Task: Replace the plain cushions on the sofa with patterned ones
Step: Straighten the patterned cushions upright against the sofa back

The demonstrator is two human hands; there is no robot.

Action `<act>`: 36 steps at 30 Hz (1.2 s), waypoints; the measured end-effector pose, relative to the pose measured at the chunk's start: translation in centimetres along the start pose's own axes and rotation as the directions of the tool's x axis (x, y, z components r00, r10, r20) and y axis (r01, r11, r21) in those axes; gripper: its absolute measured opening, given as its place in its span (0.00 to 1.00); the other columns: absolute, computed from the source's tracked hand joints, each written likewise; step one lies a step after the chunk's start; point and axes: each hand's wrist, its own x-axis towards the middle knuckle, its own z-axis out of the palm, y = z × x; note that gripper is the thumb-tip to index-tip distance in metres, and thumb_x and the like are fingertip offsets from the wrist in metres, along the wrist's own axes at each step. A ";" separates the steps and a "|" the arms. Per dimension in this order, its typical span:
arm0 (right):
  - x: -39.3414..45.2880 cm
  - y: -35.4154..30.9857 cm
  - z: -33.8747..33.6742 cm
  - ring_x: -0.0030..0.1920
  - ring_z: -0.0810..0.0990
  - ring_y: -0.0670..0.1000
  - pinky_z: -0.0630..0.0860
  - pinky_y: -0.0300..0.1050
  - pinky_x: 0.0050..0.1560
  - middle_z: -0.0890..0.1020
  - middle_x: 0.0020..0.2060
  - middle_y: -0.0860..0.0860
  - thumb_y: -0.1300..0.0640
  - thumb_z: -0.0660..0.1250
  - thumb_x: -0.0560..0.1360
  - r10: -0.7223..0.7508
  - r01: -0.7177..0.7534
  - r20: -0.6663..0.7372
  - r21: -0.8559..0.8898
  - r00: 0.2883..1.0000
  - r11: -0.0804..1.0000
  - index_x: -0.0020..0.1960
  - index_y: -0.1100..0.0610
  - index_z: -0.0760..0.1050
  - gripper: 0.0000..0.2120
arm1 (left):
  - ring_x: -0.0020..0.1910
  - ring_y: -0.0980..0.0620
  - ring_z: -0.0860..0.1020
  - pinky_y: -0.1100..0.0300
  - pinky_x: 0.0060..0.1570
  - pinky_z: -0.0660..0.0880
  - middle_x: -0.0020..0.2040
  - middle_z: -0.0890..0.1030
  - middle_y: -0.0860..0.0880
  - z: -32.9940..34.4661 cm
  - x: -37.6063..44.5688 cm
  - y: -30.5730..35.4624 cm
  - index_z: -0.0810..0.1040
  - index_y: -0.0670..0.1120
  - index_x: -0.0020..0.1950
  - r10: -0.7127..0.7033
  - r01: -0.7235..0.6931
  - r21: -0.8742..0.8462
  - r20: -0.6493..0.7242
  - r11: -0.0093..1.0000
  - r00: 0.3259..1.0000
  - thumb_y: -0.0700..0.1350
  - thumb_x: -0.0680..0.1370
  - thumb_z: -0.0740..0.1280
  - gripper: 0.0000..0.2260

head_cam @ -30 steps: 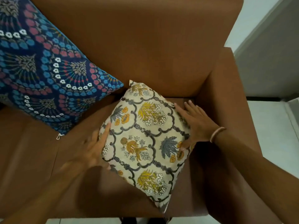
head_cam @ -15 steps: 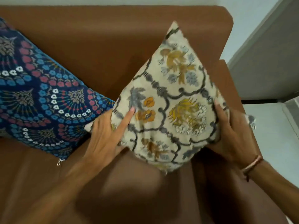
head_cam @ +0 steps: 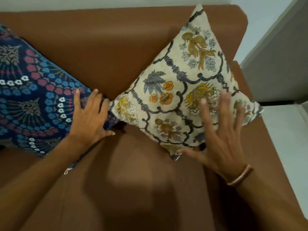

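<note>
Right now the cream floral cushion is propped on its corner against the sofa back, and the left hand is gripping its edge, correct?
Not quite. In the head view the left hand rests open on the blue patterned cushion, not on the cream floral cushion. The floral one does stand on its corner against the sofa back, with the right hand spread open in front of it.
</note>
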 end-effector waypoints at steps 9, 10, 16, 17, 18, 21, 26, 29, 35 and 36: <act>11.3 -10.2 8.0 0.87 0.45 0.63 0.37 0.70 0.81 0.48 0.86 0.64 0.41 0.75 0.73 -0.113 0.163 0.268 -0.173 0.957 0.971 0.87 0.57 0.44 0.56 | 0.52 0.39 0.72 0.41 0.62 0.66 0.50 0.73 0.42 -0.5 -2.1 -3.7 0.72 0.41 0.58 0.123 -0.123 0.099 -0.002 0.988 0.992 0.52 0.58 0.85 0.36; 11.2 -10.3 8.6 0.87 0.45 0.63 0.36 0.70 0.81 0.47 0.86 0.64 0.41 0.76 0.72 -0.099 0.157 0.279 -0.192 0.955 0.969 0.87 0.57 0.43 0.57 | 0.51 0.39 0.72 0.41 0.62 0.66 0.49 0.73 0.43 -0.6 -3.1 -4.4 0.73 0.41 0.58 0.154 -0.149 0.075 -0.064 0.986 0.986 0.52 0.57 0.85 0.37; 10.4 -12.6 9.3 0.86 0.48 0.64 0.36 0.69 0.81 0.50 0.86 0.65 0.38 0.79 0.68 -0.072 0.135 0.279 -0.211 0.958 0.968 0.87 0.58 0.46 0.62 | 0.51 0.42 0.71 0.45 0.60 0.65 0.49 0.72 0.45 -2.2 -2.8 -5.4 0.72 0.43 0.58 0.267 -0.260 0.067 -0.166 0.963 0.949 0.57 0.54 0.84 0.40; 10.3 -12.6 9.1 0.86 0.49 0.64 0.38 0.69 0.81 0.51 0.86 0.65 0.39 0.80 0.68 -0.066 0.126 0.271 -0.210 0.960 0.970 0.87 0.58 0.47 0.61 | 0.52 0.42 0.72 0.45 0.61 0.65 0.50 0.72 0.45 -2.3 -1.6 -5.1 0.72 0.43 0.58 0.278 -0.269 0.079 -0.147 0.960 0.949 0.58 0.55 0.84 0.39; 10.1 -12.6 9.0 0.86 0.50 0.64 0.39 0.70 0.82 0.52 0.86 0.65 0.39 0.80 0.66 -0.063 0.121 0.272 -0.205 0.960 0.971 0.87 0.58 0.49 0.62 | 0.53 0.42 0.72 0.45 0.63 0.66 0.52 0.73 0.45 -2.3 -0.4 -4.6 0.71 0.43 0.59 0.280 -0.269 0.097 -0.122 0.958 0.952 0.59 0.57 0.83 0.39; 9.9 -12.4 8.6 0.86 0.49 0.64 0.42 0.70 0.83 0.51 0.86 0.65 0.34 0.82 0.60 -0.077 0.142 0.306 -0.196 0.949 0.970 0.87 0.57 0.49 0.68 | 0.62 0.41 0.73 0.44 0.72 0.66 0.60 0.73 0.43 -1.5 2.3 -3.6 0.68 0.42 0.65 0.255 -0.247 0.143 -0.045 0.958 0.966 0.61 0.62 0.81 0.41; 9.9 -13.0 8.4 0.86 0.50 0.64 0.44 0.71 0.83 0.52 0.86 0.65 0.32 0.82 0.58 -0.050 0.111 0.292 -0.197 0.955 0.974 0.86 0.57 0.52 0.69 | 0.79 0.37 0.62 0.41 0.80 0.54 0.78 0.64 0.36 0.6 -1.3 -3.7 0.54 0.41 0.83 0.178 -0.166 0.066 -0.240 0.984 0.954 0.64 0.69 0.75 0.53; 9.9 -13.3 8.4 0.85 0.54 0.67 0.47 0.74 0.82 0.56 0.84 0.67 0.32 0.82 0.56 -0.097 0.137 0.229 -0.165 0.968 0.977 0.86 0.59 0.54 0.69 | 0.83 0.38 0.53 0.41 0.80 0.53 0.83 0.54 0.37 2.8 -7.2 -7.1 0.49 0.43 0.84 -0.030 -0.029 -0.179 -0.318 0.983 0.948 0.64 0.70 0.75 0.55; 12.0 -18.3 9.7 0.81 0.64 0.72 0.60 0.77 0.78 0.64 0.80 0.72 0.39 0.88 0.53 -0.243 0.253 0.169 -0.041 0.955 0.967 0.85 0.61 0.56 0.71 | 0.82 0.33 0.52 0.34 0.75 0.62 0.83 0.48 0.33 6.0 -15.8 -18.6 0.43 0.41 0.83 -0.389 0.384 -0.235 0.028 0.893 0.921 0.41 0.74 0.75 0.49; 12.3 -19.2 9.7 0.80 0.65 0.72 0.61 0.78 0.77 0.66 0.79 0.72 0.39 0.87 0.54 -0.223 0.231 0.176 -0.024 0.959 0.973 0.85 0.62 0.56 0.70 | 0.82 0.33 0.52 0.35 0.76 0.61 0.83 0.47 0.32 6.2 -15.3 -19.9 0.41 0.41 0.83 -0.393 0.395 -0.229 0.057 0.890 0.918 0.41 0.76 0.73 0.48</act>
